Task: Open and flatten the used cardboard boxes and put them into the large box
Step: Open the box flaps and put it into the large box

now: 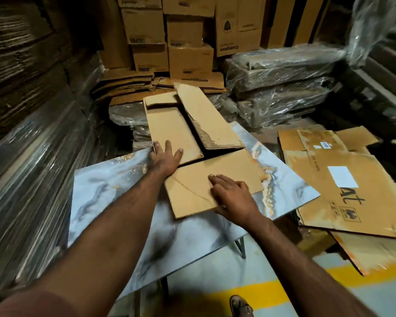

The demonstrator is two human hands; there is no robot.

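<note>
Currently both palms lie flat, fingers straight: left hand (164,156) at 11 o'clock, right hand (232,195) at 5, pressing the opened cardboard box (192,188). Judged light, stiff, creasable. Best hold: the outer panel edges.

Your left hand (166,157) covers the near corner of the cardboard panel (174,131) it presses, and your right hand (234,197) hides part of the near panel's (206,179) edge. The print on the stacked boxes (188,58) behind is too small and blurred to read. The flattened sheet (343,191) on your right runs off the picture's edge, and only the toe of your sandal (240,306) shows at the bottom.
</note>
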